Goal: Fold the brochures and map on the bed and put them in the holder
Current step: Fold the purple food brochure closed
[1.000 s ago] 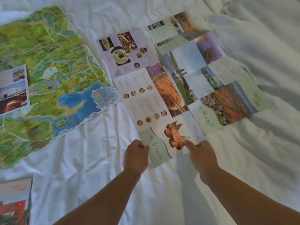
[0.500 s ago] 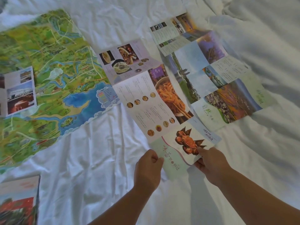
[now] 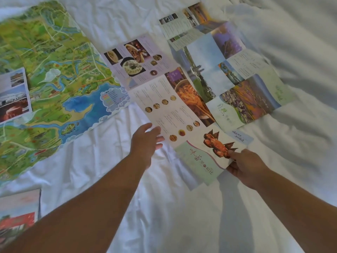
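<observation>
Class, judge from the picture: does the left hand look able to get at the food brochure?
Probably yes: the open left hand hovers at the left edge of the food brochure, nothing lying between.

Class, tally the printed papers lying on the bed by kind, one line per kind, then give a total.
Maps: 1, the green map
Unfolded brochures: 2, the food brochure and the scenery brochure
Smaller leaflets cut off by the frame edge: 2, the photo leaflet on the map and the red leaflet at lower left
Total: 5
</observation>
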`<state>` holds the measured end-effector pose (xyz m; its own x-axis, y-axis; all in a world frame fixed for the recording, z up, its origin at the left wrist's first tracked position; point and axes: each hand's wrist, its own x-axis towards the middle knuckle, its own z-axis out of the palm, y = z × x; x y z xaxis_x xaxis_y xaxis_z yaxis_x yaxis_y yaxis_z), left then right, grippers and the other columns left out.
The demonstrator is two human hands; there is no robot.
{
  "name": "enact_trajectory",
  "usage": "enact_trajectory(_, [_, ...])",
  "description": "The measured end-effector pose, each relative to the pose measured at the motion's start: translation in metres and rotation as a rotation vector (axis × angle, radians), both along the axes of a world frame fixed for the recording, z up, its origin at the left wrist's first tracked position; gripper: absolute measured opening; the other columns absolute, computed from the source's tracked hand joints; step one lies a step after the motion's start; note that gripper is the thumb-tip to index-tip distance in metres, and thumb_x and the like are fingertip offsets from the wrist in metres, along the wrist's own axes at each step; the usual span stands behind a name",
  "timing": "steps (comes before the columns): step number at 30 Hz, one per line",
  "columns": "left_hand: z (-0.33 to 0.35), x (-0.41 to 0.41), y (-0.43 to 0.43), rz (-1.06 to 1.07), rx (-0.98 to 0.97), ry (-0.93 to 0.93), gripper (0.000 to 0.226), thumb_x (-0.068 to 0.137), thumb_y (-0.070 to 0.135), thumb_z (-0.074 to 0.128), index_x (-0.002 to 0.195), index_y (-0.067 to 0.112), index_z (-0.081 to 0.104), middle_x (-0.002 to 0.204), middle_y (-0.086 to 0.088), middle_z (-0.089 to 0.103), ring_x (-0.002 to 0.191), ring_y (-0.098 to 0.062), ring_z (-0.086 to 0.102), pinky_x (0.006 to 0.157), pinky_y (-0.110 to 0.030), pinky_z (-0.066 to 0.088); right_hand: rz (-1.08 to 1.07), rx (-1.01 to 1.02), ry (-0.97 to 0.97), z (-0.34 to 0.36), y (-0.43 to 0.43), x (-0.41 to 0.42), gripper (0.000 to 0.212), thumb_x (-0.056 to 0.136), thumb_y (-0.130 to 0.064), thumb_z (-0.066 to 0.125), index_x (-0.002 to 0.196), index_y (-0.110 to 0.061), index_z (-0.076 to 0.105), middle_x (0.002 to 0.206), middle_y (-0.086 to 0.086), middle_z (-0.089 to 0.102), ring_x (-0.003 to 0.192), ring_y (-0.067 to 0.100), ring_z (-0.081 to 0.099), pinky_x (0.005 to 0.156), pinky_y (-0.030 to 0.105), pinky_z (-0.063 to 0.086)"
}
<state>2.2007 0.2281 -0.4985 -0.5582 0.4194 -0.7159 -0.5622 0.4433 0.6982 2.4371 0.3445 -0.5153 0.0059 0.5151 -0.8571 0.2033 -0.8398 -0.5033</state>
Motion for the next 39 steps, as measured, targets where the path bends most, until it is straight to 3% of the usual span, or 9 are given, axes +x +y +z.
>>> enact_trajectory(3, [0.001, -0.011, 0.012, -0.049, -0.004, -0.032, 0.026, 0.095, 0.019, 0.057, 0.119, 0.012, 0.062, 0.108, -0.012, 0.072, 0.088, -0.021, 0.071, 0.064, -0.027, 0.055, -0.016, 0.013, 0.004, 0.000, -0.003, 0.004, 0.009, 0.098, -0.003, 0.053, 0.099, -0.012, 0.054, 0.107, 0.016, 0.070, 0.083, 0.025, 0.068, 0.066, 0.037, 0.054])
enact_trajectory(8, [0.012, -0.006, 0.041, -0.144, -0.012, 0.137, 0.019, 0.093, 0.014, 0.054, 0.105, 0.024, 0.066, 0.103, -0.003, 0.073, 0.089, -0.019, 0.069, 0.057, -0.025, 0.052, -0.014, -0.004, 0.036, -0.002, -0.013, 0.010, 0.008, 0.098, -0.004, 0.054, 0.101, -0.011, 0.054, 0.106, 0.015, 0.071, 0.087, 0.026, 0.069, 0.067, 0.037, 0.054])
enact_trajectory(12, [0.040, 0.007, 0.053, -0.287, 0.125, 0.377, 0.025, 0.089, 0.013, 0.055, 0.088, 0.035, 0.067, 0.086, 0.005, 0.073, 0.073, -0.013, 0.069, 0.058, -0.025, 0.054, -0.007, -0.027, 0.062, -0.002, -0.015, 0.013, 0.009, 0.098, -0.004, 0.054, 0.105, -0.009, 0.053, 0.107, 0.016, 0.071, 0.088, 0.027, 0.069, 0.067, 0.037, 0.055])
enact_trajectory(15, [0.061, 0.015, 0.048, -0.416, 0.234, 0.573, 0.031, 0.087, 0.015, 0.057, 0.074, 0.043, 0.064, 0.066, 0.004, 0.065, 0.055, -0.009, 0.053, 0.050, -0.021, 0.043, 0.040, -0.052, 0.095, -0.001, -0.014, 0.008, 0.008, 0.098, -0.005, 0.054, 0.104, -0.009, 0.053, 0.106, 0.016, 0.070, 0.082, 0.025, 0.068, 0.062, 0.035, 0.052])
enact_trajectory(17, [0.069, 0.017, 0.038, -0.408, 0.274, 0.625, 0.025, 0.085, 0.017, 0.059, 0.077, 0.040, 0.065, 0.067, 0.002, 0.063, 0.058, -0.009, 0.053, 0.054, -0.024, 0.046, 0.080, -0.046, 0.116, 0.000, -0.013, 0.003, 0.006, 0.098, -0.005, 0.055, 0.102, -0.009, 0.056, 0.103, 0.015, 0.072, 0.082, 0.025, 0.069, 0.061, 0.035, 0.053])
enact_trajectory(21, [0.069, 0.016, -0.002, -0.249, 0.214, 0.604, 0.027, 0.079, 0.024, 0.061, 0.086, 0.050, 0.065, 0.085, 0.011, 0.072, 0.081, -0.010, 0.069, 0.068, -0.035, 0.059, 0.230, 0.059, 0.086, 0.003, -0.007, -0.010, 0.006, 0.097, -0.006, 0.056, 0.098, -0.011, 0.059, 0.089, 0.010, 0.075, 0.070, 0.021, 0.072, 0.054, 0.031, 0.054])
enact_trajectory(28, [0.041, 0.047, -0.096, -0.128, 0.197, 0.372, 0.019, 0.079, 0.031, 0.069, 0.095, 0.039, 0.072, 0.096, 0.008, 0.075, 0.090, -0.009, 0.071, 0.068, -0.021, 0.056, 0.673, 0.295, -0.128, 0.004, 0.000, -0.042, 0.007, 0.095, -0.011, 0.058, 0.100, -0.007, 0.061, 0.103, 0.017, 0.066, 0.093, 0.033, 0.066, 0.082, 0.048, 0.058])
enact_trajectory(33, [0.028, 0.031, -0.107, 0.031, 0.169, 0.139, 0.017, 0.072, 0.026, 0.073, 0.089, 0.028, 0.073, 0.090, -0.005, 0.074, 0.081, -0.021, 0.070, 0.065, -0.029, 0.053, 0.818, 0.372, -0.231, -0.002, -0.001, -0.042, 0.013, 0.096, -0.010, 0.054, 0.107, -0.012, 0.061, 0.102, 0.011, 0.065, 0.093, 0.032, 0.063, 0.082, 0.048, 0.057])
enact_trajectory(39, [0.009, -0.008, -0.095, 0.070, 0.093, 0.109, 0.017, 0.096, 0.023, 0.058, 0.111, 0.018, 0.064, 0.094, -0.007, 0.075, 0.078, -0.020, 0.071, 0.069, -0.034, 0.052, 0.856, 0.424, -0.298, -0.003, 0.006, -0.037, 0.012, 0.095, -0.009, 0.054, 0.100, -0.017, 0.061, 0.098, 0.008, 0.065, 0.089, 0.029, 0.062, 0.081, 0.045, 0.055])
